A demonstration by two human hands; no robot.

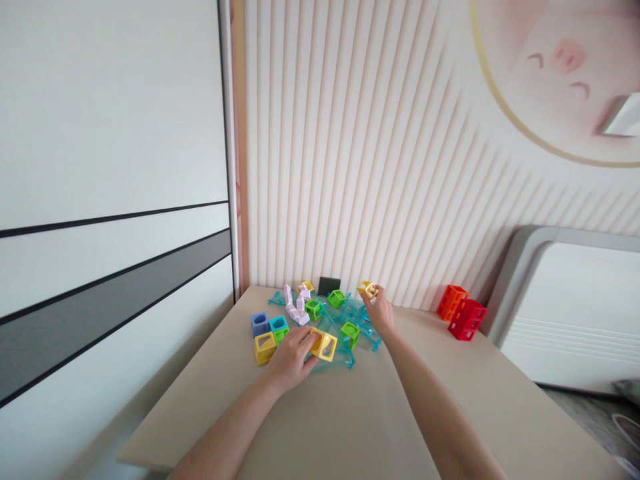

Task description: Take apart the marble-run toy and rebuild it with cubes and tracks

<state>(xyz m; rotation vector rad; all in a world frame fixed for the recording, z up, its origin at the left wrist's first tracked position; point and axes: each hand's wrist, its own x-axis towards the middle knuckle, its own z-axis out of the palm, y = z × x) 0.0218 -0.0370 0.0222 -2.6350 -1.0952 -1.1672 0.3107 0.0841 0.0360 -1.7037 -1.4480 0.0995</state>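
Gripping a yellow block [324, 345] with the left hand [291, 360], just right of its fingertips. Pinching a second yellow block [367, 289] with the right hand [380, 312], just left of its fingers, with a green block [351, 332] between both hands.

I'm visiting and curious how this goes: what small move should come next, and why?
Perhaps the left hand should set its yellow cube beside the yellow block to its left: that one matches in colour and stands close by.
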